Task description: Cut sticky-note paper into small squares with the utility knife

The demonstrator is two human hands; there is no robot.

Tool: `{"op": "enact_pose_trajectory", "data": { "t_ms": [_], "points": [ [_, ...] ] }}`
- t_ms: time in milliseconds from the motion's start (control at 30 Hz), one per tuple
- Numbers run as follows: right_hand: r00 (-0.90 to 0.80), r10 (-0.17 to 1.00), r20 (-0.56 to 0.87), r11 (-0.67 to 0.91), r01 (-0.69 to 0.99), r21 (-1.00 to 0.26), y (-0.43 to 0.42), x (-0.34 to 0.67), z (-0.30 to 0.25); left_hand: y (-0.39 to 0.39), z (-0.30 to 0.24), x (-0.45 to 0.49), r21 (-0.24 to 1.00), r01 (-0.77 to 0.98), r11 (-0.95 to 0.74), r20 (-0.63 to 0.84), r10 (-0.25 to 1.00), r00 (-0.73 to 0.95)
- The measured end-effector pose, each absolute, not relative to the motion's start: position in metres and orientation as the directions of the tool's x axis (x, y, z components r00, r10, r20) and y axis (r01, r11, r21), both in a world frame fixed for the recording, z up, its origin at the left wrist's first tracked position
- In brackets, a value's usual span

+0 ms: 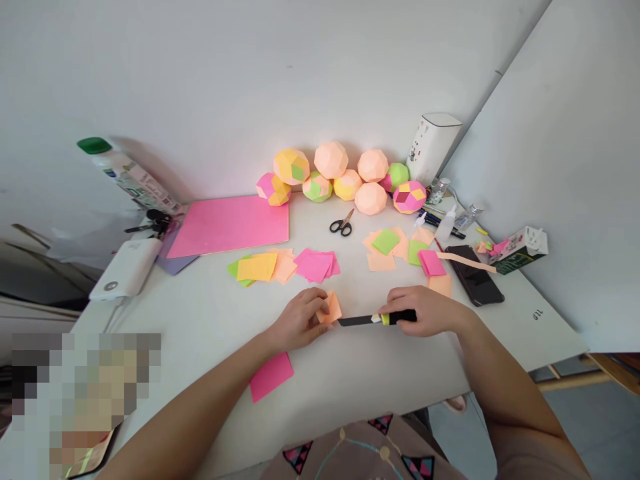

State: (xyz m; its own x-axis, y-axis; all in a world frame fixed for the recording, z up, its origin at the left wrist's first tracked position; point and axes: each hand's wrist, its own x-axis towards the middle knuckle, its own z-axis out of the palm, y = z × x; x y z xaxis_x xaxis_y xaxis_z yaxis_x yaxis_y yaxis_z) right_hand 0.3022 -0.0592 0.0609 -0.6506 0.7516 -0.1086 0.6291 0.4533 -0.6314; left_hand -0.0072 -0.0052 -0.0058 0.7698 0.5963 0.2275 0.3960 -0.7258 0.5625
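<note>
My left hand (299,319) pinches a small folded orange paper piece (331,308) down on the white table (210,320). My right hand (423,311) is closed round a black utility knife with a yellow band (375,319), its tip pointing left at the orange piece. A loose pink square (271,375) lies near the front edge, below my left hand.
Stacks of yellow, green, orange and pink paper squares (280,266) lie mid-table. Scissors (343,223), a large pink sheet (231,225) and several paper balls (331,160) sit behind. A black phone (474,275), pens, glue bottles and a small box (520,248) are at right.
</note>
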Motion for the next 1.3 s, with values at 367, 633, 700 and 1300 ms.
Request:
{"op": "enact_pose_trajectory", "data": {
  "t_ms": [367, 633, 700, 1300],
  "points": [
    [-0.647, 0.755, -0.108, 0.453, 0.633, -0.628, -0.0601, 0.3016, 0.0643, -0.0049, -0.0062, -0.0069, 0.56, 0.374, -0.739, 0.255, 0.583, 0.771],
    [-0.646, 0.755, -0.108, 0.455, 0.636, -0.624, -0.0616, 0.3021, 0.0648, -0.0047, -0.0073, -0.0074, 0.554, 0.374, -0.744, 0.254, 0.579, 0.775],
    [-0.643, 0.758, -0.109, 0.456, 0.642, -0.616, -0.0618, 0.3017, 0.0655, -0.0046, -0.0071, -0.0074, 0.553, 0.377, -0.743, 0.25, 0.579, 0.776],
    [-0.627, 0.752, -0.203, 0.424, 0.696, -0.58, -0.0625, 0.3, 0.0658, -0.0075, -0.0021, -0.0058, 0.558, 0.412, -0.721, 0.221, 0.607, 0.763]
  ]
}}
